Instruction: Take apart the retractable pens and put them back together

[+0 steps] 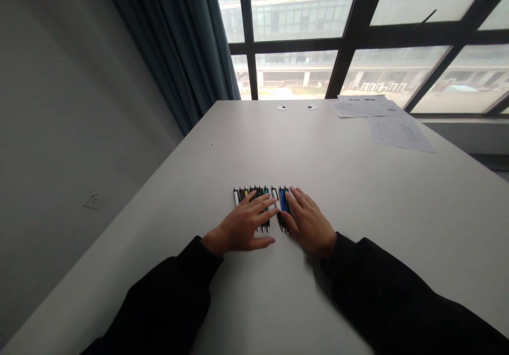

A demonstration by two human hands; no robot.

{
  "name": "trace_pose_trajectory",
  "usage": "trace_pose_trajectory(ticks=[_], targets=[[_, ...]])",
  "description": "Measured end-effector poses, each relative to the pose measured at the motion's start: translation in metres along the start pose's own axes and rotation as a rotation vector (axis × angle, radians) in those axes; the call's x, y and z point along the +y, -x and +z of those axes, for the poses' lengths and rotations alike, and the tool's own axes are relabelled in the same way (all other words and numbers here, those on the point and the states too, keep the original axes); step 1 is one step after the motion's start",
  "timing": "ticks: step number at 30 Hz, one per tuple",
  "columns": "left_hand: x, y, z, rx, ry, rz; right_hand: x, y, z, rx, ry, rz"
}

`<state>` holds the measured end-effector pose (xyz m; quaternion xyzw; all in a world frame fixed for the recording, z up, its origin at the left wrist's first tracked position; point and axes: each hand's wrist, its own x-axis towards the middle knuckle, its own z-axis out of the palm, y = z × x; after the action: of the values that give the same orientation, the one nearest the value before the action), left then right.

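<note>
A row of several pens (pixel 260 193) in white, yellow, black, teal and blue lies side by side on the white table (pixel 358 196). My left hand (pixel 243 223) lies flat on the left part of the row, fingers spread across the pens. My right hand (pixel 308 219) rests flat on the right end, fingers stretched over the blue pens (pixel 282 200). Neither hand grips anything. Both arms wear black sleeves.
Sheets of printed paper (pixel 397 131) lie at the far right of the table. Two small round discs (pixel 296 107) sit near the far edge. A dark curtain (pixel 178 42) hangs at the left by a large window. A grey wall runs along the left.
</note>
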<state>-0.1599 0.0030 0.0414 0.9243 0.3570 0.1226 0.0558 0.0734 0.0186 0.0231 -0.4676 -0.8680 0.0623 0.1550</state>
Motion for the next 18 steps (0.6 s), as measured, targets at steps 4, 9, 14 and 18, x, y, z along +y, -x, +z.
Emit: trace_pose_trajectory(ticks=[4,9,14,18], targets=[[-0.002,0.003,0.004,-0.071,-0.022,0.022,0.007,0.004,0.004,-0.052,0.021,-0.055],[-0.002,0.001,0.009,-0.047,-0.008,0.0,0.003,0.005,0.009,-0.085,0.053,-0.047],[-0.002,-0.002,0.011,-0.013,-0.005,-0.018,-0.004,0.003,0.009,-0.097,0.074,-0.025],[0.0,-0.007,0.014,0.005,-0.016,-0.038,-0.01,0.002,0.005,-0.104,0.078,-0.012]])
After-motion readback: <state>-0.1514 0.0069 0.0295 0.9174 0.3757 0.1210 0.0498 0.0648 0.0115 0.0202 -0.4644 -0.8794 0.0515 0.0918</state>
